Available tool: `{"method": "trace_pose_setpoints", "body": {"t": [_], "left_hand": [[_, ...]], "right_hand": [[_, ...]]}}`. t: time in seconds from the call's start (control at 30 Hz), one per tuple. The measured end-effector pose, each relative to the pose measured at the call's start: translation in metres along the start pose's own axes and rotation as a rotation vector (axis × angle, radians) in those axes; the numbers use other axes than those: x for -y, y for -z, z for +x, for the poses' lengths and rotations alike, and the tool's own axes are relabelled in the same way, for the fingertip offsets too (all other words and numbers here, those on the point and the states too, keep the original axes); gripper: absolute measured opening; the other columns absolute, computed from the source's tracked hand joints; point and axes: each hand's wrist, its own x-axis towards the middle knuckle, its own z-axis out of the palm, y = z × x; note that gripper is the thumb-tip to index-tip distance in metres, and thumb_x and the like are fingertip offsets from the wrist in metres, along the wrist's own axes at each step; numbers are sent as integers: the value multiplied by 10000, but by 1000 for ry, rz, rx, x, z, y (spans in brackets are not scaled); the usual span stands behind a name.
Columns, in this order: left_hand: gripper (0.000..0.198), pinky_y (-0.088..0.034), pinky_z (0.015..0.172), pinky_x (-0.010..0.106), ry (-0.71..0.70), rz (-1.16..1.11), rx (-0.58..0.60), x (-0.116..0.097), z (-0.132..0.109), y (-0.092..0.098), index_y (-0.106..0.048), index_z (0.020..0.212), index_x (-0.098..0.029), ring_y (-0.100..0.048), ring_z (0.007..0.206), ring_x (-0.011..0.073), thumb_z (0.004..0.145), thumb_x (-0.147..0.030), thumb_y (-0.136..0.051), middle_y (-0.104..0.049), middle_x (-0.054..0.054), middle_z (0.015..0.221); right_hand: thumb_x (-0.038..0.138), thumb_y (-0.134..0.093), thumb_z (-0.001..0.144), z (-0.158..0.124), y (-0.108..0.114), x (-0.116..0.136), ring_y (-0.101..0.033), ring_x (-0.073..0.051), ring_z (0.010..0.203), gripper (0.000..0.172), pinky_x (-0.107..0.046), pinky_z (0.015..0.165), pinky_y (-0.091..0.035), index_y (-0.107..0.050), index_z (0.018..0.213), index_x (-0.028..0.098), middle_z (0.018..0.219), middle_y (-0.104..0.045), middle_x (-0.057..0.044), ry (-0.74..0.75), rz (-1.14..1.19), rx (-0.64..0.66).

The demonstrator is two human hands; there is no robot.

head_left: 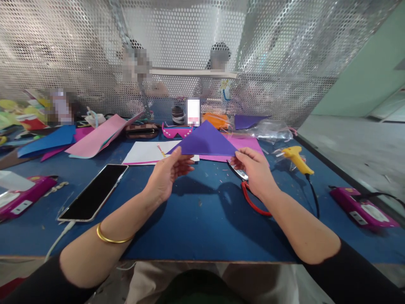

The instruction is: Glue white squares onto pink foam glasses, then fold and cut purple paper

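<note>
A purple paper triangle (pixel 207 141), its point facing away from me, is held above the blue table (pixel 196 228). My left hand (pixel 169 173) pinches its left corner between thumb and fingers. At the right corner, my right hand (pixel 253 169) grips the paper in the same way. Scissors with red handles (pixel 255 202) lie under and beside my right hand, partly hidden by it. Behind the triangle are a white sheet (pixel 142 152) and a pink sheet (pixel 253 145), both flat on the table.
A phone (pixel 96 192) with a cable lies at the left, near a magenta power strip (pixel 30 194). On the right are a yellow glue gun (pixel 295 158) and another magenta power strip (pixel 363 207). Pink glasses (pixel 177 131) and coloured sheets (pixel 98 135) line the back, before a perforated metal screen (pixel 190 38).
</note>
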Motion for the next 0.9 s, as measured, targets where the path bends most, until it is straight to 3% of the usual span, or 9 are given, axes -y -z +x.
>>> {"method": "trace_pose_setpoints", "body": {"t": [0.1, 0.2, 0.33, 0.47, 0.7, 0.8, 0.9], "left_hand": [[530, -509, 667, 302, -10, -35, -58, -5, 3, 5, -765, 811, -174, -680, 712, 192, 754, -677, -607, -760, 96, 869], [487, -495, 656, 290, 8, 24, -65, -8, 4, 7, -776, 835, -178, -667, 719, 190, 740, -640, -653, -755, 99, 873], [352, -476, 647, 277, -7, 254, 92, -8, -3, 2, -783, 772, -184, -639, 670, 172, 686, -525, -761, -736, 73, 751], [244, -426, 550, 262, -7, 496, 250, -3, -10, -6, -755, 663, -202, -574, 553, 149, 659, -444, -788, -673, 27, 605], [358, -346, 471, 263, 156, 678, 495, 7, -18, -12, -630, 462, -197, -480, 439, 137, 665, -458, -767, -554, 11, 459], [342, -353, 484, 262, 182, 567, 415, 6, -17, -13, -622, 439, -193, -465, 429, 122, 647, -414, -779, -542, 5, 443], [336, -371, 506, 265, 141, 377, 195, 5, -13, -11, -621, 441, -183, -471, 436, 114, 634, -392, -800, -554, 9, 441]], "right_hand": [[354, -650, 717, 8, 11, 9, -604, -131, 631, 153, -272, 621, -471, -583, 696, 217, 661, -639, 5, 20, 23, -58], [320, -672, 692, 15, 24, 18, -602, -125, 600, 127, -271, 625, -477, -612, 681, 209, 611, -632, 14, 54, -2, -7], [316, -704, 679, 21, 33, 21, -580, -111, 560, 138, -257, 603, -468, -645, 674, 192, 583, -624, 21, 91, -63, 42], [372, -735, 670, 20, 29, 14, -529, -97, 512, 214, -246, 556, -442, -633, 646, 185, 531, -588, 35, 68, -88, 55], [463, -710, 686, 18, 19, 5, -540, -104, 492, 310, -251, 526, -440, -594, 610, 186, 533, -596, 14, 19, -93, 101], [474, -630, 766, 20, 23, 8, -597, -129, 560, 294, -268, 553, -458, -628, 722, 183, 665, -666, -25, 15, -121, 100], [364, -583, 822, 16, 37, 12, -657, -182, 716, 209, -323, 677, -488, -657, 906, 187, 811, -712, -53, 108, -553, 112]]}}
